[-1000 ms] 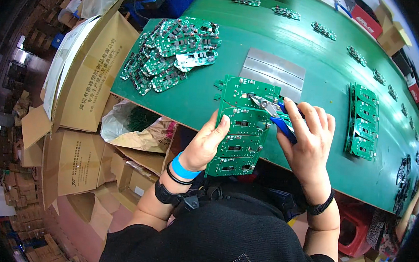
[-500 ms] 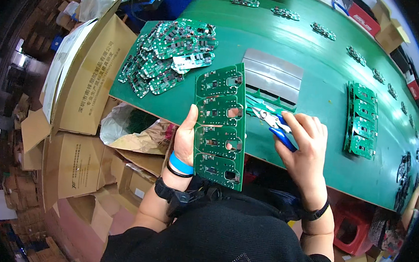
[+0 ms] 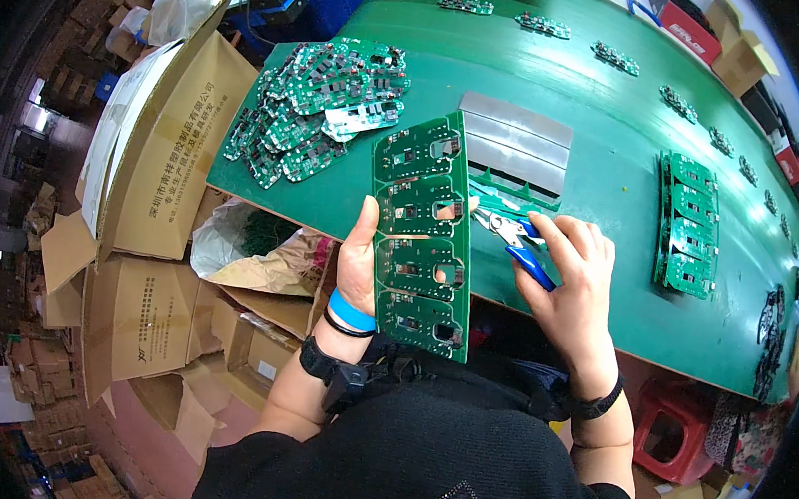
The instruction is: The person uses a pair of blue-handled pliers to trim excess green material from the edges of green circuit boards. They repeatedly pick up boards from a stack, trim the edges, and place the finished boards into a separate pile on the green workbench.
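Note:
My left hand (image 3: 358, 257) holds a green circuit board panel (image 3: 416, 284) by its left edge, tilted up in front of my body; most of my fingers are behind it. The panel is made of several joined boards with square cutouts. In my right hand (image 3: 574, 273) is a pair of blue-handled side cutters (image 3: 532, 265), gripped round the handles. Their metal jaws point at the panel's right edge; I cannot tell whether they touch it. Just beyond the jaws, green board strips (image 3: 507, 194) lie by a ridged grey metal plate (image 3: 513, 146) on the green table.
Loose circuit boards (image 3: 322, 98) form a pile at the table's left. A stack of board panels (image 3: 689, 223) lies to the right. Single boards (image 3: 615, 58) are spaced along the far green belt. Open cardboard boxes (image 3: 168, 152) stand left, and a red stool (image 3: 674, 431) is below right.
The side cutters have shifted slightly left, and their jaws are now closer to the panel's right edge. The panel has tilted a little in my left hand.

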{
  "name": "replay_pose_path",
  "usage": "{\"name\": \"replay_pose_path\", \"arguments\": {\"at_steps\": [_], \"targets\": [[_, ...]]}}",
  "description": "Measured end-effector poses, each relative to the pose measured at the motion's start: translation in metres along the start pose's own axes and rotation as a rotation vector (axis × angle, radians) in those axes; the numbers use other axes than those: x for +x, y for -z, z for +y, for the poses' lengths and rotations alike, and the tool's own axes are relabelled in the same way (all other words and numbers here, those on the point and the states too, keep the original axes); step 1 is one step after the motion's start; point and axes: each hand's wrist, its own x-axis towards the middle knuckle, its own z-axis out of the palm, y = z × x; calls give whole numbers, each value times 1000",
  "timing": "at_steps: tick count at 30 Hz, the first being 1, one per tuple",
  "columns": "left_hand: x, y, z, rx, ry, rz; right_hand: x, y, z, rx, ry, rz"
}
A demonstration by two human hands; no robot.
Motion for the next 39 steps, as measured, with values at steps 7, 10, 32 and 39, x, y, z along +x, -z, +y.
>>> {"name": "replay_pose_path", "arguments": {"at_steps": [7,10,32,39], "targets": [[3,-16,6,382,16,226,2,22,1,26,-40,83],[6,-21,0,528,44,281,4,17,-10,-23,48,-1],[8,-24,-10,860,-105,253,12,13,-22,-170,90,-58],[8,-27,-11,896,-115,260,10,11,-22,-195,90,-70]]}}
